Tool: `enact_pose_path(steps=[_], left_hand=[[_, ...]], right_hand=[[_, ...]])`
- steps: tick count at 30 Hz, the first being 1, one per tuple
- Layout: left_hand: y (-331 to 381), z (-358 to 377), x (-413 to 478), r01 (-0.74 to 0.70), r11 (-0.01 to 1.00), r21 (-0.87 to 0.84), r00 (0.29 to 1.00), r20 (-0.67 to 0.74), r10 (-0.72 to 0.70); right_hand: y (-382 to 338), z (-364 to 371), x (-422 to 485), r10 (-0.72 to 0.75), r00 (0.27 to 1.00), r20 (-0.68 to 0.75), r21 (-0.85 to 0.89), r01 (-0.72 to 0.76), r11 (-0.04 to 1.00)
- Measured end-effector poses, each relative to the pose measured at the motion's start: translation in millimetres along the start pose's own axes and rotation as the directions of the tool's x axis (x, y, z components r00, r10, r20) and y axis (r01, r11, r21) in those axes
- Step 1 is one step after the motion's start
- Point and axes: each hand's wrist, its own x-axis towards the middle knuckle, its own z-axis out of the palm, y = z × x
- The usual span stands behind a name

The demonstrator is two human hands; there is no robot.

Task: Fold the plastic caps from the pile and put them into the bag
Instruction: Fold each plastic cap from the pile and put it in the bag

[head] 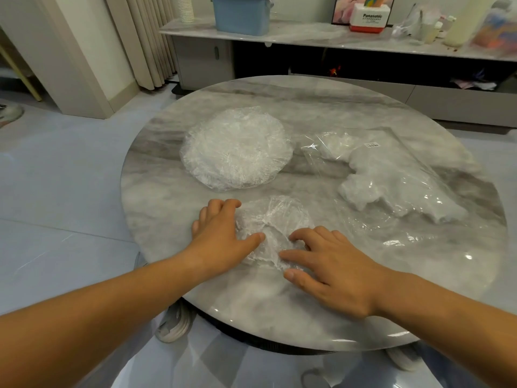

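One crumpled clear plastic cap (275, 219) lies near the front of the round marble table (307, 102). My left hand (223, 233) presses on its left side with straight fingers, the thumb lying across the plastic. My right hand (327, 261) rests on its near right edge, fingers spread and slightly bent. A round pile of flat clear caps (236, 148) sits beyond, left of centre. To the right lies a clear plastic bag (391, 175) holding several folded white caps, its mouth facing me.
Behind the table runs a low marble-topped cabinet (307, 35) with a blue bin (240, 12), a red and white box (368, 18) and bottles. Curtains and a wall corner stand at the left. Grey tiled floor surrounds the table.
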Motion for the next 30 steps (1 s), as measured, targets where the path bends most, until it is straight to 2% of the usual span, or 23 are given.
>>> enact_pose_path(steps=[5, 9, 12, 15, 17, 20, 22, 24, 28, 30], left_hand=[[1, 1, -2, 0.010, 0.999, 0.043, 1.000, 0.027, -0.011], [5, 2, 3, 0.060, 0.997, 0.048, 0.998, 0.022, -0.061], [6, 0, 7, 0.096, 0.995, 0.017, 0.995, 0.020, -0.097], [5, -2, 9, 0.112, 0.994, -0.004, 0.993, 0.024, -0.112], [5, -2, 10, 0.115, 0.993, -0.008, 0.993, 0.023, -0.114], [4, -1, 11, 0.105, 0.994, 0.004, 0.994, 0.018, -0.105], [3, -1, 11, 0.104, 0.995, 0.005, 0.994, 0.016, -0.104], [2, -1, 12, 0.108, 0.994, -0.001, 0.994, 0.016, -0.108], [0, -3, 15, 0.125, 0.992, -0.015, 0.992, 0.023, -0.124], [-3, -7, 19, 0.136, 0.990, -0.050, 0.990, 0.055, -0.133]], right_hand=[[-7, -7, -3, -0.014, 0.999, 0.035, 0.032, 0.013, 0.999], [-3, -28, 17, 0.105, 0.981, -0.166, 0.272, -0.056, 0.961], [1, -48, 46, 0.253, 0.945, -0.205, 0.509, -0.118, 0.853], [6, -57, 67, 0.434, 0.900, -0.031, 0.698, -0.292, 0.654], [10, -55, 75, 0.478, 0.876, 0.071, 0.725, -0.374, 0.579], [14, -48, 85, 0.499, 0.861, 0.092, 0.779, -0.375, 0.502], [17, -47, 89, 0.513, 0.856, 0.067, 0.846, -0.322, 0.426], [18, -49, 85, 0.486, 0.873, -0.028, 0.864, -0.223, 0.451], [10, -49, 66, 0.342, 0.919, -0.195, 0.798, -0.054, 0.600], [5, -44, 55, 0.230, 0.941, -0.249, 0.693, 0.007, 0.721]])
